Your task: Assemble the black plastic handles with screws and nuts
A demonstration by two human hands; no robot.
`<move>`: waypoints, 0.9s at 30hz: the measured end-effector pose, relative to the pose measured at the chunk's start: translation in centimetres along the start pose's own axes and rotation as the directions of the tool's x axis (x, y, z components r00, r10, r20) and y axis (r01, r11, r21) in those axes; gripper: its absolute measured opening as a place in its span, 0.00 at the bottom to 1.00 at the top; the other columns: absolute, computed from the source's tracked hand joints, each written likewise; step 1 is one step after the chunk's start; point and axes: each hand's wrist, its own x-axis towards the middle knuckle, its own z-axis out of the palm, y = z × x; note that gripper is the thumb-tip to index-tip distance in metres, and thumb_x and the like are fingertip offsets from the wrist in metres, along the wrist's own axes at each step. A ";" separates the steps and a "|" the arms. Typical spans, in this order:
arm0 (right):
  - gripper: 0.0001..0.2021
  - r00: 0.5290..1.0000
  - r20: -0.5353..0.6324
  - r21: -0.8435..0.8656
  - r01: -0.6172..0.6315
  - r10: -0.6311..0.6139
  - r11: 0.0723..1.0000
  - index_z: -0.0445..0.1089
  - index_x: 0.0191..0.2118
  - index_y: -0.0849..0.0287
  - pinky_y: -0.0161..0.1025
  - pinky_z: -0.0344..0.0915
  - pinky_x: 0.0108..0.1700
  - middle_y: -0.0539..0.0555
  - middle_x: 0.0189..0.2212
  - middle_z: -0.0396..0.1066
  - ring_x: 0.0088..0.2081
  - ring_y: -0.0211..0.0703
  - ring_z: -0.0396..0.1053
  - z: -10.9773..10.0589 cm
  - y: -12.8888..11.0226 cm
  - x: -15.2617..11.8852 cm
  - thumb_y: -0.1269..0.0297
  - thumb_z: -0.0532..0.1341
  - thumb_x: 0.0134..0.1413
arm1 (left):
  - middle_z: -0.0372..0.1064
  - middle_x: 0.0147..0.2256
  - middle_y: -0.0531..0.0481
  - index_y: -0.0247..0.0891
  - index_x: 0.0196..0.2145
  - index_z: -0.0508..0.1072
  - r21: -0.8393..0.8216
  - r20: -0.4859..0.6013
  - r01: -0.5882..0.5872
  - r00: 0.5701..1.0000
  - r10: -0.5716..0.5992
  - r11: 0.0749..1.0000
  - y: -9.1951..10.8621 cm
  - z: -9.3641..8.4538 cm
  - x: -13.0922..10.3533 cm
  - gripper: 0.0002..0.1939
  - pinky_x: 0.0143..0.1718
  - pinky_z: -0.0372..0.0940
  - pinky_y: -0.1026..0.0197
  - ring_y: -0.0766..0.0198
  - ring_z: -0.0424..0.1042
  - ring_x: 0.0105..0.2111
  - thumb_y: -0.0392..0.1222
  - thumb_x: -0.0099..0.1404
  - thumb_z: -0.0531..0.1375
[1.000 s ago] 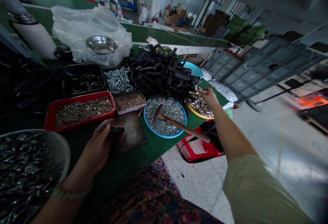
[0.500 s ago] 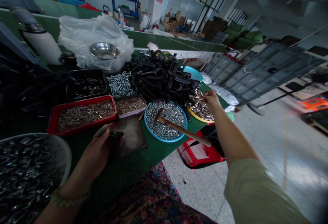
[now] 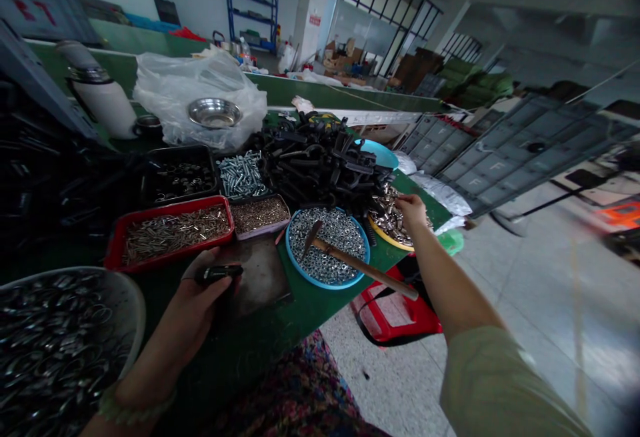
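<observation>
- The right hand's (image 3: 414,210) fingers are drawn together, tips over the shiny metal pieces (image 3: 387,218); I cannot tell whether they pinch a piece. The pieces lie jumbled, so a blind grab could bring up 2 instead of 1, or a slick piece could slip free.
- The left hand's (image 3: 193,307) thumb and fingers close around a black part (image 3: 219,273), just above the near-left side of the metal plate (image 3: 257,277). A loose grip could let it turn or drop onto the plate.
- The yellow-rimmed basin (image 3: 393,241) sits near the table edge; a wrist pressing on its rim could tip it and spill pieces onto the floor.
- The hammer (image 3: 367,268) rests across the blue basin (image 3: 327,285) of nuts, its handle jutting past the table edge. The right forearm passes near the handle's end, so a low sweep back could catch it and scatter nuts.
- The heap of black parts (image 3: 320,163) crowds the yellow-rimmed basin; a small slide could drop parts among the shiny pieces.
</observation>
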 end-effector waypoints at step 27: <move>0.09 0.412 0.829 0.493 -0.215 -0.379 0.843 0.72 0.33 0.55 0.35 0.61 0.26 0.47 0.26 0.69 0.24 0.34 0.62 10.7 -22.1 -27.7 0.59 0.67 0.47 | 0.58 0.60 0.45 0.44 0.62 0.56 0.518 0.248 -0.528 0.845 0.473 0.672 -0.1 -1.5 -0.3 0.39 0.63 0.51 0.50 0.53 0.58 0.61 0.41 0.55 0.66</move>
